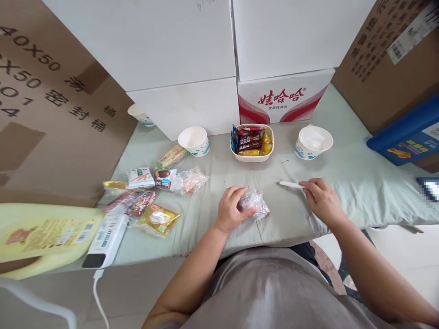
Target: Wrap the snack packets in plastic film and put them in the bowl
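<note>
My left hand (233, 210) rests on the cloth-covered table, thumb and fingers curled around the left side of a crinkly clear-wrapped packet (255, 204). Something reddish shows inside the packet, but its kind is unclear. To the right, my right hand (322, 201) pinches a slim white stick-like tool (290, 184) close to the cloth, its free end pointing left. Just beyond both hands sits a white bowl (252, 158) filled with brown, yellow, red and blue wrapped snacks.
Loose wrapped snacks (159, 218) lie to the left, near a white power bank (108, 235) with a cable and a yellow bottle (51, 233). Paper bowls (194, 141) stand at the back, another paper bowl (313, 142) at right. White boxes (185, 109) form a wall behind.
</note>
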`<state>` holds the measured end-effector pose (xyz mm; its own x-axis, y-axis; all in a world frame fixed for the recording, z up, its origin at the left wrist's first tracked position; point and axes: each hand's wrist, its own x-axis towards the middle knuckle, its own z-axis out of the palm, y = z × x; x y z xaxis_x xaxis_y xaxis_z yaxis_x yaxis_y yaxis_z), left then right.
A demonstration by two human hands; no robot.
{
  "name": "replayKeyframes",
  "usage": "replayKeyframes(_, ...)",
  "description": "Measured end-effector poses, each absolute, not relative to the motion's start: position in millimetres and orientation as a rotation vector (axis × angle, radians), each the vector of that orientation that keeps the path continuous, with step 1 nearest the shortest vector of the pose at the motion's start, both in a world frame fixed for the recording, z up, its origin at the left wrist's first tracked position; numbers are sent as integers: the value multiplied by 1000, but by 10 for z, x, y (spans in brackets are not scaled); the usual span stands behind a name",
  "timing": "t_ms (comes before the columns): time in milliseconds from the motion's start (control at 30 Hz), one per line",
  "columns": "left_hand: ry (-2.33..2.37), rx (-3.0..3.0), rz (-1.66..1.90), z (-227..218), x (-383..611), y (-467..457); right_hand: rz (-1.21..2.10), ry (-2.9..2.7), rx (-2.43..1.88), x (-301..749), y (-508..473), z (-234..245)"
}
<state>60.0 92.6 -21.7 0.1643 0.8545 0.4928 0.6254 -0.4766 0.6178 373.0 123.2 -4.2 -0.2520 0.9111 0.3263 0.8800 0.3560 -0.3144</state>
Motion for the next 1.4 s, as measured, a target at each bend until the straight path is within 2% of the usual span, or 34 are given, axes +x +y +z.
replayKeyframes(67, 1377, 2164, 1200, -229, 640, 937, -13, -2074, -1714, 3813, 1243, -69)
replayKeyframes(133, 1304, 2104, 1224, -244, 663, 952, -34, -2037, -1690, 3728, 1176, -54)
replayKeyframes(300, 1293, 1890, 1306, -214, 676, 948, 378, -2250, -1128, 2999, 868, 10)
replayKeyframes(433, 1499, 1572, 1334, -207, 533, 859, 439, -2233, -1080, 2741, 830, -24)
replayKeyframes(567, 1807, 1348, 1380, -278, 179, 637, 392, -2029, -1226, 3090, 957, -60)
replayKeyframes(700, 2081, 1646, 1560, -182, 24, 374, 227, -1860, -1374, 3391, 946, 18)
replayKeyframes(767, 1965, 1968, 1564, -61, 108, 319, 161, -1824, -1321, 3350, 899, 109)
replayKeyframes(867, 1698, 2297, 1304, 73, 343, 395, 237, -2074, -1057, 3107, 910, 219)
replayKeyframes(933, 1757, 2369, 1054, 87, 481, 508, 297, -2266, -997, 2939, 995, 222)
replayKeyframes(1000, 1875, 2398, 881, 62, 558, 595, 301, -2346, -1117, 2851, 1098, 169)
replayKeyframes(1067, 1876, 2446, 854, 43, 572, 596, 315, -2368, -1209, 2866, 1150, 102)
replayKeyframes(1167, 1662, 2570, 899, 83, 529, 413, 361, -2411, -1095, 3024, 1072, 83)
replayKeyframes(1300, 1204, 2631, 530, 195, 477, 94, 398, -2353, -908, 3230, 873, 239)
replayKeyframes(1400, 1141, 2541, 413, 218, 506, 67, 465, -2239, -876, 3221, 834, 348)
